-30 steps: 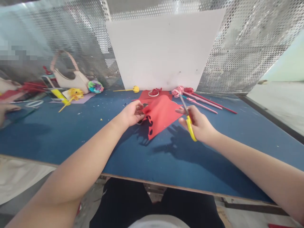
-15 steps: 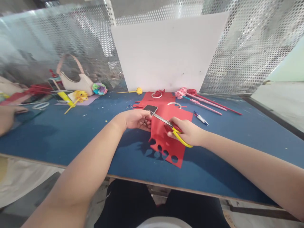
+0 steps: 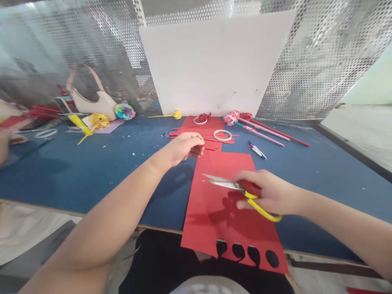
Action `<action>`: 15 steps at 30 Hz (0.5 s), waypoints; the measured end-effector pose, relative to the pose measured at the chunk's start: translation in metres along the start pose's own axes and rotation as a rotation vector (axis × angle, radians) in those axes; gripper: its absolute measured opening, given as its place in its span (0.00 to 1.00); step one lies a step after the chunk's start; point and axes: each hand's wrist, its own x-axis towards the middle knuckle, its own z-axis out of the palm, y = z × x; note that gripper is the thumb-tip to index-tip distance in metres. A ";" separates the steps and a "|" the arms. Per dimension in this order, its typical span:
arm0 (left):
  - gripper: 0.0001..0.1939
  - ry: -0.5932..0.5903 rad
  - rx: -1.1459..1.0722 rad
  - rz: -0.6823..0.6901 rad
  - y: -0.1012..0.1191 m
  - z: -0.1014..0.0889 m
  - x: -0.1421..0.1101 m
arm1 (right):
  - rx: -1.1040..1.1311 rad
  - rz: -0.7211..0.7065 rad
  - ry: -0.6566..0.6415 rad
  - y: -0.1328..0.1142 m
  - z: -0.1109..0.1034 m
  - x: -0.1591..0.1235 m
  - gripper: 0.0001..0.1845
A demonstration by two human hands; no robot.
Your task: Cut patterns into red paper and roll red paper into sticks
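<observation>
A red paper sheet point(image 3: 223, 204) lies spread toward me over the front edge of the blue table point(image 3: 92, 171). Several round holes are cut along its near edge. My right hand point(image 3: 269, 194) is closed round yellow-handled scissors point(image 3: 232, 187), blades slightly apart and pointing left above the sheet. My left hand point(image 3: 185, 147) is closed at the sheet's far left corner, fingers curled; what it pinches is hidden.
A white board point(image 3: 214, 65) leans on the perforated metal wall. Near it lie a tape ring point(image 3: 222, 135), red paper scraps point(image 3: 202, 126), pink rolled sticks point(image 3: 260, 130) and a pen point(image 3: 256, 150). A pink bag point(image 3: 92, 102) and paper flowers point(image 3: 124, 111) sit at the left. Another person's hand point(image 3: 4, 145) shows at far left.
The red sheet has swung from held up and folded to lying flat toward me. My right hand moved with the scissors toward me and right; my left hand stayed at the far corner.
</observation>
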 end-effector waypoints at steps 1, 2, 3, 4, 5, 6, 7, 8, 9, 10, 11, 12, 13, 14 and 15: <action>0.07 -0.005 0.008 0.003 -0.003 0.008 0.001 | -0.036 0.027 0.052 0.001 0.004 0.001 0.20; 0.06 -0.001 0.020 0.008 -0.006 0.013 0.003 | -0.066 0.051 0.084 0.003 0.007 0.003 0.19; 0.06 0.008 0.035 0.013 -0.009 0.017 0.004 | -0.091 0.068 0.093 0.004 0.010 0.006 0.16; 0.06 0.018 0.055 0.018 -0.011 0.018 0.006 | -0.118 0.077 0.082 0.004 0.011 0.009 0.14; 0.06 0.030 0.080 0.023 -0.013 0.018 0.008 | -0.145 0.079 0.052 0.004 0.012 0.013 0.12; 0.07 0.042 0.110 0.028 -0.015 0.017 0.009 | -0.171 0.076 0.013 0.003 0.011 0.017 0.11; 0.07 0.052 0.149 0.033 -0.016 0.014 0.010 | -0.197 0.071 -0.025 0.000 0.010 0.020 0.11; 0.07 0.058 0.197 0.037 -0.018 0.012 0.010 | -0.221 0.065 -0.060 -0.003 0.007 0.023 0.11; 0.07 0.060 0.252 0.040 -0.019 0.010 0.010 | -0.243 0.061 -0.091 -0.006 0.005 0.026 0.11; 0.07 0.056 0.314 0.043 -0.019 0.008 0.009 | -0.260 0.059 -0.116 -0.011 0.002 0.028 0.11; 0.07 0.047 0.377 0.046 -0.020 0.008 0.008 | -0.271 0.059 -0.141 -0.015 -0.001 0.029 0.11; 0.06 0.033 0.438 0.050 -0.020 0.009 0.006 | -0.276 0.061 -0.166 -0.020 -0.004 0.031 0.11; 0.06 0.013 0.492 0.055 -0.020 0.010 0.003 | -0.274 0.062 -0.189 -0.025 -0.007 0.032 0.12; 0.07 -0.010 0.538 0.061 -0.020 0.013 0.001 | -0.268 0.061 -0.202 -0.029 -0.010 0.034 0.12; 0.07 -0.035 0.574 0.068 -0.019 0.015 -0.001 | -0.256 0.058 -0.190 -0.032 -0.013 0.036 0.13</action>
